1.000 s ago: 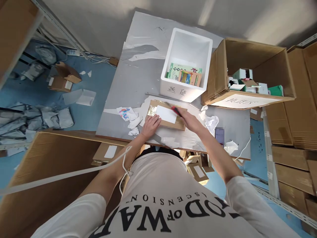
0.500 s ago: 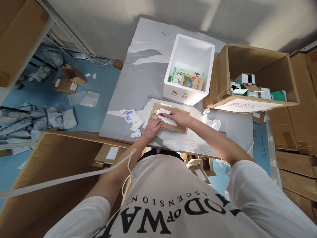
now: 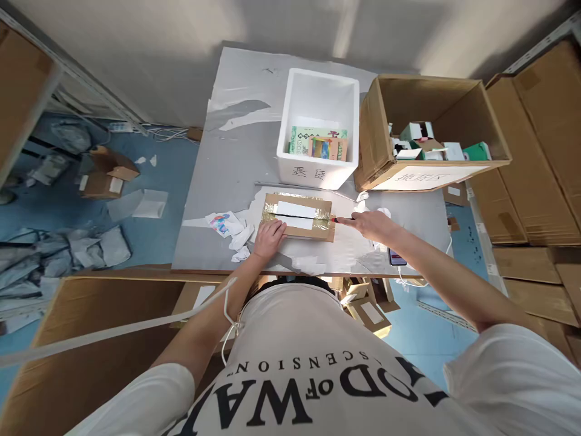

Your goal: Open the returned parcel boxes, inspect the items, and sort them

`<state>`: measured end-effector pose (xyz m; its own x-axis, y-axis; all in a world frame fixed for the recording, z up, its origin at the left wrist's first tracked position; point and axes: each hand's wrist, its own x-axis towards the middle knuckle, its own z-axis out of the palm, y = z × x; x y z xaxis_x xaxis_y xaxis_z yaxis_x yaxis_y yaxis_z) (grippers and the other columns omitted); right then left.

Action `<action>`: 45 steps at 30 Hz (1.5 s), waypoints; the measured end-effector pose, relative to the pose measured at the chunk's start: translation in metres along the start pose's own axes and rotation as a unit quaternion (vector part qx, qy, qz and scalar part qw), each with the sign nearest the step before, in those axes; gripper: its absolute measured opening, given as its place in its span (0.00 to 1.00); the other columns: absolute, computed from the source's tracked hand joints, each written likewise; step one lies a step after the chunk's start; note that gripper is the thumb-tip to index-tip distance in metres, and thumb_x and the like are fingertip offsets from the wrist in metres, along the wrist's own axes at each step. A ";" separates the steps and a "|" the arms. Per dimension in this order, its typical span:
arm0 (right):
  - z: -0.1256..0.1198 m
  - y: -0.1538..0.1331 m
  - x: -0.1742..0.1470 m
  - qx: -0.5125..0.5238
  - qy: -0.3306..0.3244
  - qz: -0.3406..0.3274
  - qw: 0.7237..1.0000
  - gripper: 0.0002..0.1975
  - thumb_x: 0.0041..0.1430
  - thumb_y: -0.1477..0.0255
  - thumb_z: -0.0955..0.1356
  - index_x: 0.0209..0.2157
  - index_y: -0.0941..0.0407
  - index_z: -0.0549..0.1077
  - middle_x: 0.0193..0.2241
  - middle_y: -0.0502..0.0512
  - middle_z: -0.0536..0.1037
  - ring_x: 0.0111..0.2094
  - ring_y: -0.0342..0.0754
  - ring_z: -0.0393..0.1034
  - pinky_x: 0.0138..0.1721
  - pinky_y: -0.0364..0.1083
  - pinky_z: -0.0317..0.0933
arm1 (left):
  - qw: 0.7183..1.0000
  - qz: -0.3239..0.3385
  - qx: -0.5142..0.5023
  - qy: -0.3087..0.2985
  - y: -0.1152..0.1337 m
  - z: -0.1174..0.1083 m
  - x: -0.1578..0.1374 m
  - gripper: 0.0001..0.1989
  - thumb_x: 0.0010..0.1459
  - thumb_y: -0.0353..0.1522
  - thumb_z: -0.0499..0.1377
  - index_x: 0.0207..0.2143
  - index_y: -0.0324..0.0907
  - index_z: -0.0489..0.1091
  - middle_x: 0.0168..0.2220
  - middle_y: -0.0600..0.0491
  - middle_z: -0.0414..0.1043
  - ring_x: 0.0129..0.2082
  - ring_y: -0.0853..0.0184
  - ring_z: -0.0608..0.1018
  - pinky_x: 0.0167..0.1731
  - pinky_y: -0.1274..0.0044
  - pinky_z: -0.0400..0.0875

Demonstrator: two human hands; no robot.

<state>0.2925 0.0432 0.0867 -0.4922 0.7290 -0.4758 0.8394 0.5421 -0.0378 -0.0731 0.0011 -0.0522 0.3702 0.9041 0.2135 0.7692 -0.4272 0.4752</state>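
A small cardboard box lies flat on the table, with shiny tape at both ends and a white label across its top. A dark slit now runs lengthwise through the label and tape. My left hand rests on the box's near left corner, fingers laid out and holding nothing. Just past the right end of the box, my right hand is closed around a slim red and black box cutter. Most of the cutter is hidden by my fingers.
Behind the box stands a white foam bin with booklets inside. To its right, a large open carton holds small boxes. Torn paper scraps lie left; a phone with a cable is at the table's front right.
My right hand has drawn the box cutter rightward along the box and past its right end. A slit now shows along the top. My left hand stays on the box.
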 end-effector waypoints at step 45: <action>0.180 -0.102 0.050 0.442 0.334 0.261 0.790 0.25 0.60 0.61 0.62 0.57 0.55 0.63 0.50 0.64 0.67 0.40 0.51 0.67 0.39 0.53 0.68 | 0.948 -0.264 0.077 -0.162 -0.139 -0.016 -0.077 0.13 0.60 0.36 0.54 0.44 0.41 0.70 0.50 0.40 0.69 0.53 0.51 0.70 0.53 0.62 0.66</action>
<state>0.2232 -0.0508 -0.0911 0.2112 0.9750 -0.0697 0.6557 -0.1942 -0.7296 -0.2171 -0.0087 -0.1215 0.0344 0.9519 -0.3045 0.9498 0.0637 0.3064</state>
